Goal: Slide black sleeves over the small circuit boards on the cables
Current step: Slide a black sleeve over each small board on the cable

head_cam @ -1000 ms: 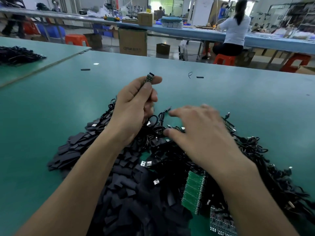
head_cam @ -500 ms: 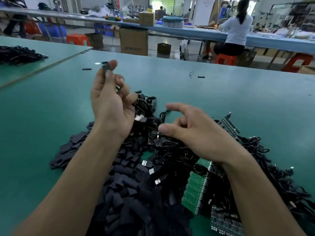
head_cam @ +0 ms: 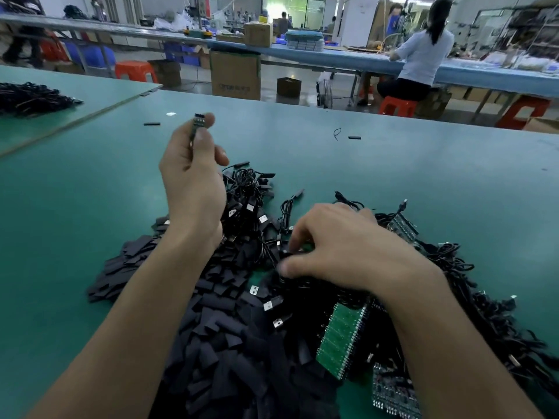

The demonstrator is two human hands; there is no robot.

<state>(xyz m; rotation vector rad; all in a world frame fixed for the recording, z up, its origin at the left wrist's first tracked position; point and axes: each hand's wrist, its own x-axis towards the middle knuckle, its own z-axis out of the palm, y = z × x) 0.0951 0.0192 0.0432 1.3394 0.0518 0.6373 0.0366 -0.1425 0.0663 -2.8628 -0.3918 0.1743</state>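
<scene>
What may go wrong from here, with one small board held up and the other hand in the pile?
1. The left hand pinches the small board between thumb and fingertip only, so it may slip or twist when a sleeve is pushed on.
2. The right hand reaches into tangled cables; pulling one out may drag others along.

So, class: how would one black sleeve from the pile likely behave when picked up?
The sleeves look thin and flattened, so one is probably light and bendy. They lie flat, loosely overlapping, so rolling seems unlikely.
</scene>
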